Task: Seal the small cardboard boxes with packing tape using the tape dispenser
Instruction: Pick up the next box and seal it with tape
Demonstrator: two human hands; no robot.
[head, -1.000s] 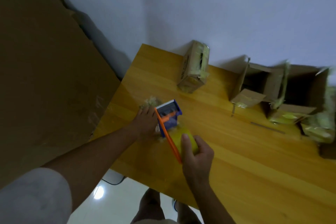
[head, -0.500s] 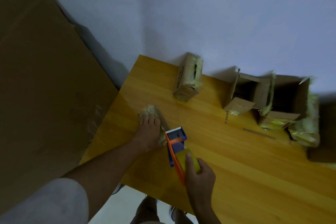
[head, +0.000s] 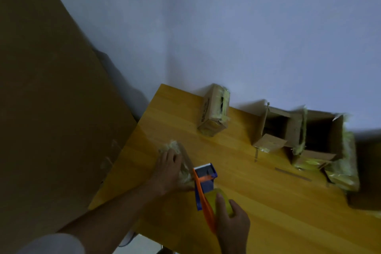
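Observation:
A small flat cardboard box (head: 184, 155) with crumpled yellowish tape lies near the left edge of the wooden table (head: 268, 202). My left hand (head: 168, 169) rests flat on top of it, fingers straight. My right hand (head: 232, 222) grips the blue and orange tape dispenser (head: 204, 183) around its yellow tape roll; the dispenser's toothed front end sits beside the box's right end. A taped small box (head: 214, 115) stands at the back of the table.
Two open cardboard boxes (head: 274, 128) (head: 321, 140) with loose flaps and yellow tape scraps sit against the wall at the right. A large brown cardboard sheet (head: 51, 109) leans at the left. A thin strip (head: 292, 174) lies on the table.
The dispenser has been pulled back toward me along the small box, from its far end to its near end. The left hand stays pressed on the box. The head camera shifted.

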